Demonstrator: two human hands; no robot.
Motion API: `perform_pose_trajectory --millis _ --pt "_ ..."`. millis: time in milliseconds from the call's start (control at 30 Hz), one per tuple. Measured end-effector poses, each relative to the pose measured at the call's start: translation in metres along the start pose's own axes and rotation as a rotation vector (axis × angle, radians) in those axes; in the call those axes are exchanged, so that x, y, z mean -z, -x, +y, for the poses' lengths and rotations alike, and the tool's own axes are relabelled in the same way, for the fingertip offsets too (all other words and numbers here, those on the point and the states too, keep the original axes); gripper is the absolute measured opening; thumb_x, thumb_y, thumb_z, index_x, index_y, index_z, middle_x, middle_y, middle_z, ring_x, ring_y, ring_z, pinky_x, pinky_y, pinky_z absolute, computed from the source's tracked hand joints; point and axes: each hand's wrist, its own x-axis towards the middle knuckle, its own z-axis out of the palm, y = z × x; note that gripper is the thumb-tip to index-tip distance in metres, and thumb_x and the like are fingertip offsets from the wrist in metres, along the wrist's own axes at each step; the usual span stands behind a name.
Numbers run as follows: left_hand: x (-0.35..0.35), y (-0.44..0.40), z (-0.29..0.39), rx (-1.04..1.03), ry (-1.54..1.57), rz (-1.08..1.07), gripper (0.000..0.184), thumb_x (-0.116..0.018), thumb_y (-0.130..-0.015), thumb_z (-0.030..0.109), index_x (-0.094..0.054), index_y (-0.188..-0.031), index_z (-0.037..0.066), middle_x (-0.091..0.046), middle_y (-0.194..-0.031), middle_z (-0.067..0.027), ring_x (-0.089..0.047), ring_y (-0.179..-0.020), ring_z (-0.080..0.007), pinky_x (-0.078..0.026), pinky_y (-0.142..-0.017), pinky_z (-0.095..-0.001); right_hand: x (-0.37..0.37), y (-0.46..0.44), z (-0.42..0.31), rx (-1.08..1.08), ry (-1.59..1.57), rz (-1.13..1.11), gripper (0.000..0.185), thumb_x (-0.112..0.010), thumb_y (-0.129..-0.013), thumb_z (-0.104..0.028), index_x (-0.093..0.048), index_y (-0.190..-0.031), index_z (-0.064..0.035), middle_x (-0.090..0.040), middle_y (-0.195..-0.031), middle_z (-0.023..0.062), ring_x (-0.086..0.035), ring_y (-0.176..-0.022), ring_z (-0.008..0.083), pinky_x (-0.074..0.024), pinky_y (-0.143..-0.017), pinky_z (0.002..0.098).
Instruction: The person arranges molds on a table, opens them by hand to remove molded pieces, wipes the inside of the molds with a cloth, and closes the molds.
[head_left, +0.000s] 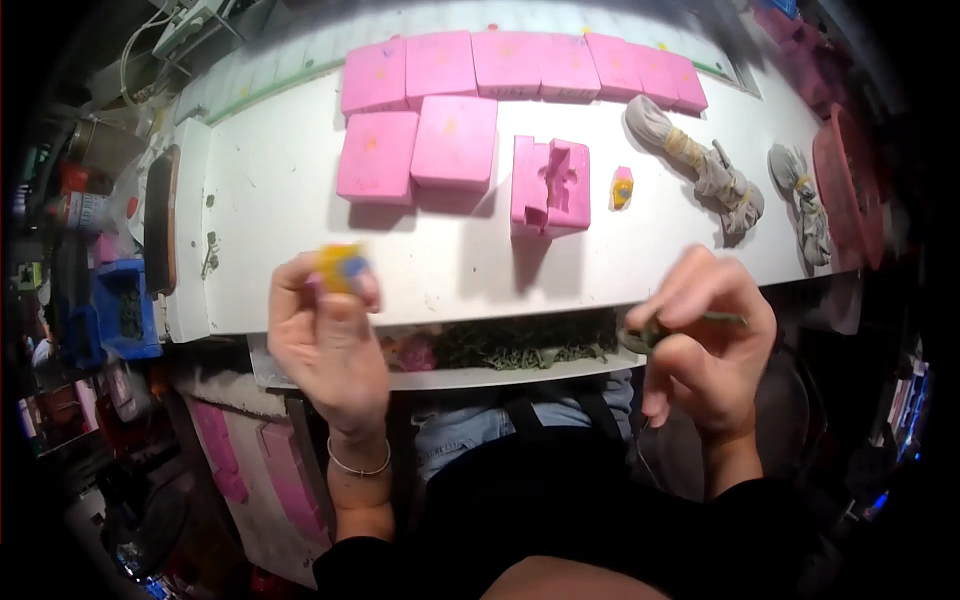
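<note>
My left hand (330, 345) pinches a small yellow-and-blue piece (343, 268), blurred by motion, above the table's front edge. To the right, my right hand (715, 340) has its fingers closed on a small dark green piece (648, 332), with a thin green strip sticking out between the fingers. Its exact kind is hard to make out. Between and beyond the hands stands an open pink mould block (553, 190) with a hollow cut into it. Beside that block lies a small pink piece with yellow and blue on it (622, 188).
A row of pink blocks (506, 62) lines the back, with two more pink blocks (455, 140) in front. Tied grey cloth bundles (700, 165) and a red basin (848, 185) are on the right. An open drawer (480, 376) below holds green scraps. A blue bin (128, 305) stands left.
</note>
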Motion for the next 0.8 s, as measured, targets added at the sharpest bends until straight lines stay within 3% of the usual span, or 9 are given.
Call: perform_pose_trajectory --millis 67,133,200,267,333,400,467,667,800 --pt "-0.002 0.006 -0.002 0.177 0.213 -0.054 0.029 -0.051 -0.093 0.020 -0.048 -0.107 -0.005 -0.055 -0.082 -0.0106 -0.052 -0.072 -0.0144 -0.046 -0.062 -0.0228 -0.003 0.005 0.007 0.039 0.031 -0.040 0.024 -0.063 -0.083 0.007 -0.054 -0.105 0.0067 -0.055 -0.095 0.0151 -0.062 -0.066 0.0138 -0.0547 -0.053 0.0211" --pt "-0.016 0.016 -0.010 0.471 0.560 -0.280 0.034 -0.050 -0.093 0.026 -0.047 -0.108 -0.004 -0.054 -0.083 -0.0114 -0.052 -0.072 -0.0152 -0.045 -0.058 -0.0233 -0.009 -0.001 0.021 0.074 0.074 -0.052 0.025 -0.064 -0.082 0.006 -0.056 -0.106 0.0069 -0.058 -0.098 0.0163 -0.062 -0.074 0.0143 -0.0546 -0.061 0.0236" --pt "-0.031 0.026 -0.017 0.714 0.794 -0.210 0.041 -0.050 -0.092 0.034 -0.047 -0.107 -0.004 -0.053 -0.084 -0.0125 -0.052 -0.069 -0.0142 -0.043 -0.052 -0.0221 -0.005 -0.007 0.034 0.198 0.234 -0.097 0.024 -0.067 -0.081 0.005 -0.060 -0.104 0.0056 -0.062 -0.100 0.0166 -0.061 -0.080 0.0145 -0.0529 -0.069 0.0245" --pt "-0.031 0.035 -0.018 0.790 0.641 -0.291 0.044 -0.058 -0.091 0.032 -0.048 -0.113 -0.004 -0.055 -0.085 -0.0103 -0.049 -0.059 -0.0092 -0.038 -0.047 -0.0172 -0.013 -0.009 0.043 0.309 0.265 0.017 0.021 -0.069 -0.080 0.002 -0.063 -0.100 0.0028 -0.063 -0.098 0.0153 -0.061 -0.080 0.0137 -0.0505 -0.071 0.0236" --pt "-0.042 0.041 -0.017 0.793 0.394 -0.280 0.047 -0.064 -0.089 0.024 -0.046 -0.123 -0.003 -0.057 -0.080 -0.0060 -0.047 -0.056 -0.0067 -0.036 -0.047 -0.0163 -0.015 -0.008 0.043 0.220 0.190 0.063 0.019 -0.071 -0.080 -0.001 -0.065 -0.097 0.0011 -0.064 -0.100 0.0145 -0.058 -0.084 0.0134 -0.0473 -0.072 0.0241" --pt "-0.051 0.042 -0.011 0.790 0.341 -0.231 0.044 -0.067 -0.087 0.015 -0.050 -0.125 0.000 -0.058 -0.076 -0.0026 -0.048 -0.057 -0.0040 -0.035 -0.047 -0.0159 -0.009 -0.013 0.048 0.435 0.573 0.009 0.018 -0.073 -0.079 -0.004 -0.066 -0.094 0.0009 -0.063 -0.100 0.0146 -0.055 -0.089 0.0136 -0.0454 -0.071 0.0246" --pt "-0.052 0.044 -0.010 0.633 0.124 -0.245 0.035 -0.067 -0.086 0.008 -0.056 -0.118 0.000 -0.061 -0.080 -0.0020 -0.049 -0.059 -0.0024 -0.036 -0.049 -0.0155 -0.013 -0.010 0.052 0.443 0.554 0.056 0.017 -0.074 -0.077 -0.005 -0.066 -0.091 0.0010 -0.063 -0.098 0.0131 -0.054 -0.090 0.0146 -0.0451 -0.070 0.0244" --pt "-0.046 0.044 -0.015 0.516 0.107 -0.225 0.030 -0.068 -0.085 0.007 -0.059 -0.112 -0.001 -0.064 -0.088 -0.0041 -0.053 -0.064 -0.0022 -0.043 -0.052 -0.0157 -0.009 -0.007 0.046 0.353 0.556 0.049 0.022 -0.072 -0.077 0.001 -0.065 -0.098 0.0010 -0.065 -0.092 0.0094 -0.060 -0.078 0.0165 -0.0480 -0.064 0.0252" --pt "-0.048 0.041 -0.013 0.491 0.081 -0.203 0.030 -0.069 -0.084 0.006 -0.059 -0.112 -0.003 -0.065 -0.092 -0.0060 -0.057 -0.070 -0.0043 -0.050 -0.057 -0.0171 -0.013 -0.011 0.042 0.516 0.863 0.068 0.022 -0.069 -0.076 0.007 -0.064 -0.097 0.0017 -0.064 -0.080 0.0104 -0.061 -0.066 0.0193 -0.0488 -0.058 0.0256"
